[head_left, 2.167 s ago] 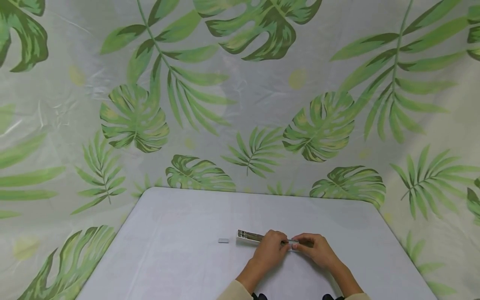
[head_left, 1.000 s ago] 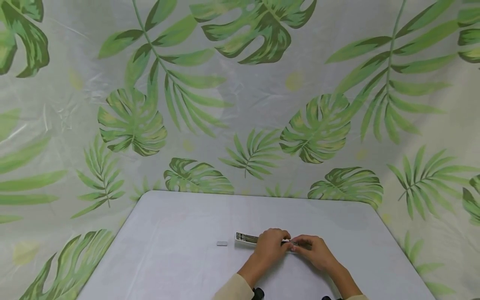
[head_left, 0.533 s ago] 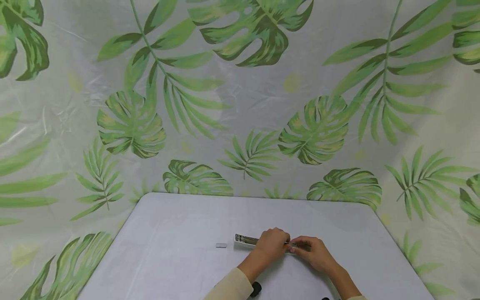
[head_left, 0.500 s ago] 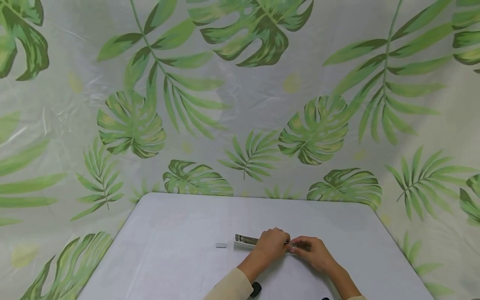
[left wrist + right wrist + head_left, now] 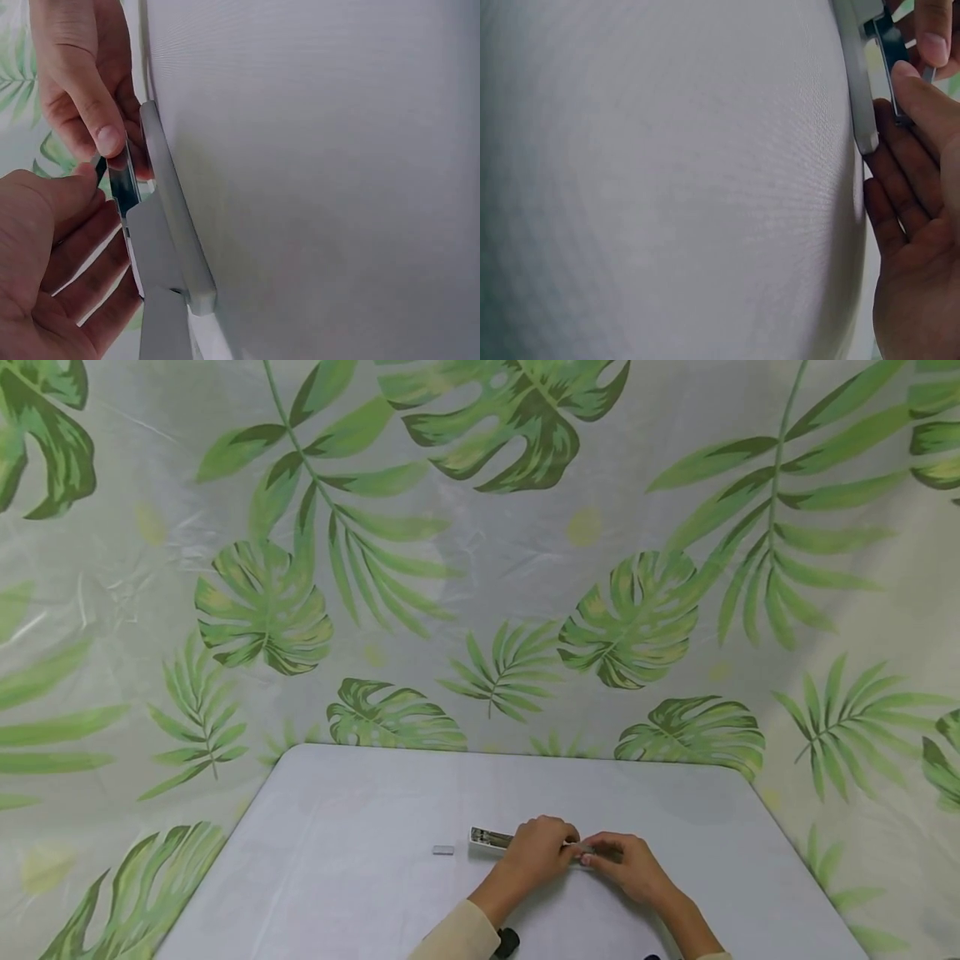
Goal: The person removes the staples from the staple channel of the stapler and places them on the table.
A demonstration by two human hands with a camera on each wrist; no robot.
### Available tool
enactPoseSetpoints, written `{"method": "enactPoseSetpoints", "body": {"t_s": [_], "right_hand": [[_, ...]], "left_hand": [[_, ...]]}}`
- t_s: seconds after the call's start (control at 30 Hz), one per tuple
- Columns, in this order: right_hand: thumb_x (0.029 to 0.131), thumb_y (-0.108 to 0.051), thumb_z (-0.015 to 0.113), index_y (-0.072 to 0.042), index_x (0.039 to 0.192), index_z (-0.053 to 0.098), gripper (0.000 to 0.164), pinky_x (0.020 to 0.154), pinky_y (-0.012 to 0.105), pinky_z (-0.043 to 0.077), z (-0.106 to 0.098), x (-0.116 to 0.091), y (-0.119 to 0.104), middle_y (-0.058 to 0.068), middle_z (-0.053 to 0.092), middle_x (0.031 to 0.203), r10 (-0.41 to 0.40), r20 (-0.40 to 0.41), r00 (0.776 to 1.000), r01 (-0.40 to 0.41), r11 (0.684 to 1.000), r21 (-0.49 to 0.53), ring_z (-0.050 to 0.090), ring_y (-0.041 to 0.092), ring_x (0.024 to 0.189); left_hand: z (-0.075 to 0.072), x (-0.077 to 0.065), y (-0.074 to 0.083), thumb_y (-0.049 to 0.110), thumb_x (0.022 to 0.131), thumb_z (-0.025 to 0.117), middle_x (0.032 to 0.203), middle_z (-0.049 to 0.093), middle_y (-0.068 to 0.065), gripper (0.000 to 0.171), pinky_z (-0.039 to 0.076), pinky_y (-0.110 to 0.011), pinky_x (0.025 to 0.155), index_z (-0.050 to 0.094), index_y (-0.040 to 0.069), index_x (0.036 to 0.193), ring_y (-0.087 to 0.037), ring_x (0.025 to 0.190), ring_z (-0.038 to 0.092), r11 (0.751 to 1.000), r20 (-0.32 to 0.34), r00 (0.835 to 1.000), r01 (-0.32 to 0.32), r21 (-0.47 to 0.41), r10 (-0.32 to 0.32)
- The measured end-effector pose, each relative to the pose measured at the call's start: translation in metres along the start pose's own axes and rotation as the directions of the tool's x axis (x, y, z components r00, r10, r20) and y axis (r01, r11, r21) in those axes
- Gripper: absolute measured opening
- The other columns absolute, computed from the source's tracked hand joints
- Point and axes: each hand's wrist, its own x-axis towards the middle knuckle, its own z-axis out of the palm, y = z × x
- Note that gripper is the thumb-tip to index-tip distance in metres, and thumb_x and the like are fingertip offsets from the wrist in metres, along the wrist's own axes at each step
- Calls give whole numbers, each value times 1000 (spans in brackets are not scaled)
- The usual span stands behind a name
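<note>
A light grey stapler [image 5: 489, 837] lies on the table with its top swung back, the inside of the cover facing up. My right hand [image 5: 630, 862] pinches the end of its metal magazine [image 5: 123, 184], with the thumb [image 5: 907, 71] on the rail. Above the long base [image 5: 176, 217] the magazine stands a little apart from it. My left hand [image 5: 536, 852] pinches a small metallic strip [image 5: 928, 74], apparently staples, right beside the magazine; its fingers mostly hide the strip. In the head view, the fingertips of both hands meet over the stapler's right end.
A short grey strip of staples [image 5: 443, 850] lies on the white table [image 5: 360, 827], left of the stapler. The table's far edge meets a leaf-patterned curtain [image 5: 480, 568]. Dark wrist gear [image 5: 507, 942] shows by the left sleeve.
The left hand has shifted slightly right, and its fingertips have closed the gap to the right hand's. The right hand keeps its place at the stapler's end. The loose strip stays put.
</note>
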Motion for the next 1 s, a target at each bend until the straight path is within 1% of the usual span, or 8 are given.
{"method": "enactPoseSetpoints", "body": {"t_s": [0.17, 0.33, 0.43, 0.57, 0.7, 0.77, 1.0], "right_hand": [[92, -39, 77, -24, 109, 77, 23, 91, 27, 57, 0, 1, 1, -6, 77, 111, 8, -4, 1000, -8, 1000, -6, 68, 3, 104], [91, -38, 78, -23, 109, 78, 24, 89, 26, 57, 1, 1, 1, -5, 77, 111, 6, -14, 1000, -7, 1000, -10, 68, 1, 102], [91, -35, 79, -20, 109, 78, 23, 87, 25, 57, 0, 1, 0, -2, 77, 110, 1, -23, 1000, -1, 1000, -8, 68, 1, 100], [90, -34, 80, -17, 109, 78, 25, 86, 26, 57, 0, 2, -1, 1, 78, 111, 6, -29, 1000, -6, 1000, -7, 70, 6, 100], [90, -37, 80, -18, 109, 77, 27, 87, 27, 57, 0, 2, -2, 1, 77, 111, 30, -31, 999, -31, 999, -33, 71, 12, 102], [90, -37, 79, -19, 110, 77, 27, 87, 28, 57, 0, 2, -2, 0, 77, 111, 27, -30, 999, -28, 998, -48, 71, 12, 103], [90, -36, 80, -24, 106, 78, 21, 87, 27, 57, 1, 2, -1, -4, 78, 107, 29, -43, 999, -30, 999, -31, 69, 3, 99]], "left_hand": [[0, -2, -3, 33, 97, 73, 94, 77, 10, 14, 53, -18, 68, 81, 23, 104, 0, 82, 68, 996, -18, 1000, 19, -89, -20], [-1, -6, -6, 34, 97, 73, 93, 77, 9, 16, 52, -15, 68, 80, 22, 103, 3, 80, 66, 990, -32, 999, 21, -141, -26], [-2, -8, -8, 32, 97, 73, 95, 78, 8, 15, 53, -15, 71, 80, 21, 104, 1, 84, 68, 988, -51, 999, 2, -155, -10], [-5, -11, -11, 30, 97, 73, 101, 78, 7, 15, 56, -17, 80, 79, 19, 105, -3, 93, 72, 987, -86, 996, -22, -157, 9], [-14, -15, -14, 30, 98, 72, 105, 79, 6, 16, 57, -20, 85, 79, 18, 107, -5, 99, 72, 983, -96, 995, -20, -181, 2], [-19, -17, -16, 29, 98, 72, 106, 78, 6, 16, 57, -21, 86, 79, 18, 107, -6, 101, 72, 980, -97, 995, -15, -200, -4], [-29, -21, -22, 31, 100, 70, 107, 78, 6, 18, 58, -22, 89, 78, 17, 108, -6, 102, 72, 977, -121, 993, -21, -210, -5]]}}
